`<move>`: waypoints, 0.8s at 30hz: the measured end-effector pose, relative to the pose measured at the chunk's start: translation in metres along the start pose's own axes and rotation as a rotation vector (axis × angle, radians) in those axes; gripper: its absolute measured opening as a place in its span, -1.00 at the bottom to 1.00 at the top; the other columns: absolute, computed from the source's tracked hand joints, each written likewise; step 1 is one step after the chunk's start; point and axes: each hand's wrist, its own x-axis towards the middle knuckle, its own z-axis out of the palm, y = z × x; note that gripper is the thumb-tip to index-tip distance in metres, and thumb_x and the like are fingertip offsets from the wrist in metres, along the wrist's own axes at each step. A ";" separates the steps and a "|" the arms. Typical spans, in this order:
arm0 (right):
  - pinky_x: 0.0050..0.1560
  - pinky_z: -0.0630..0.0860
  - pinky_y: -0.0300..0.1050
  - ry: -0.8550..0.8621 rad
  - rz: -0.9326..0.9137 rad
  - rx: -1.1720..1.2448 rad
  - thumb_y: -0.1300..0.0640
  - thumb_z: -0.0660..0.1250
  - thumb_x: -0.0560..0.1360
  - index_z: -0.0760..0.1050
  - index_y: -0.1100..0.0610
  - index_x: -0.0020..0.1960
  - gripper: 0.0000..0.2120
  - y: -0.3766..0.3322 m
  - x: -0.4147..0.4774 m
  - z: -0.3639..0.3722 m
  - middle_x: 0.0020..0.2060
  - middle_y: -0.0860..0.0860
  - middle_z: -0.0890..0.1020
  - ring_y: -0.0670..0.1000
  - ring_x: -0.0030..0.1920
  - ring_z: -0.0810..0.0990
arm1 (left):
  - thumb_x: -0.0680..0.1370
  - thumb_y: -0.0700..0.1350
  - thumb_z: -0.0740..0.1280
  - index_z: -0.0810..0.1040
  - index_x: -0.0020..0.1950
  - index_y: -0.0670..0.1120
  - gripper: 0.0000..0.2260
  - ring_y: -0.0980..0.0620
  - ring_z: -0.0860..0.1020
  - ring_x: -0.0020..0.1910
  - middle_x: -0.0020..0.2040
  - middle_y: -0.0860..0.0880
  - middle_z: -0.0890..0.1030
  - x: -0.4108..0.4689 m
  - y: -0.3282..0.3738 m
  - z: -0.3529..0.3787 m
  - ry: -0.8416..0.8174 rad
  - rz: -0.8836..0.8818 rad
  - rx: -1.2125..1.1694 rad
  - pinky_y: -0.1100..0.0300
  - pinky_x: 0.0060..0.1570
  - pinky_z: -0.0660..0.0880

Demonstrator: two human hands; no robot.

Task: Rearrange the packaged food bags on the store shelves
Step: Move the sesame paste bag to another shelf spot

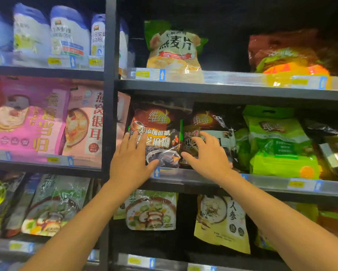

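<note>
Two dark brown bags of black sesame paste stand side by side on the middle shelf (262, 184). My left hand (130, 159) lies flat with fingers spread over the lower left of the left brown bag (160, 133). My right hand (209, 155) rests open, fingers apart, on the front of the right brown bag (205, 120). Neither hand grips a bag. A bright green bag (277, 145) leans just right of them.
A black upright post (109, 85) splits the shelving. Pink bags (27, 118) fill the left bay. Above, an oat bag (174, 49) and a red and orange bag (289, 53) stand. Below sit a vegetable soup bag (152, 210) and a yellow ginseng bag (223, 222).
</note>
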 end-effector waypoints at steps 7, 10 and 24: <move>0.53 0.26 0.25 0.040 -0.045 -0.167 -0.43 0.20 0.47 0.32 -0.04 0.57 -0.22 0.057 -0.073 -0.044 0.61 0.05 0.26 0.16 0.60 0.22 | 0.55 0.41 0.23 0.09 0.70 0.04 -0.17 -0.20 -0.05 0.69 0.71 -0.12 0.08 -0.028 0.080 0.003 -0.013 0.169 0.078 -0.28 0.61 0.08; 0.57 0.20 0.23 0.013 -0.009 -0.210 -0.43 0.19 0.48 0.25 -0.05 0.60 -0.20 0.091 -0.108 -0.072 0.63 0.03 0.21 0.15 0.62 0.16 | 0.55 0.40 0.25 0.14 0.69 0.03 -0.19 -0.19 -0.05 0.69 0.70 -0.11 0.10 -0.044 0.124 0.006 -0.027 0.214 0.032 -0.27 0.60 0.10; 0.53 0.27 0.20 -0.039 0.295 -0.393 -0.47 0.17 0.44 0.22 -0.08 0.60 -0.17 0.271 -0.261 -0.230 0.61 0.02 0.25 0.11 0.60 0.22 | 0.59 0.42 0.16 0.03 0.71 0.01 -0.18 -0.11 -0.03 0.70 0.70 -0.07 0.10 -0.115 0.363 0.010 -0.199 0.391 -0.234 -0.10 0.64 0.09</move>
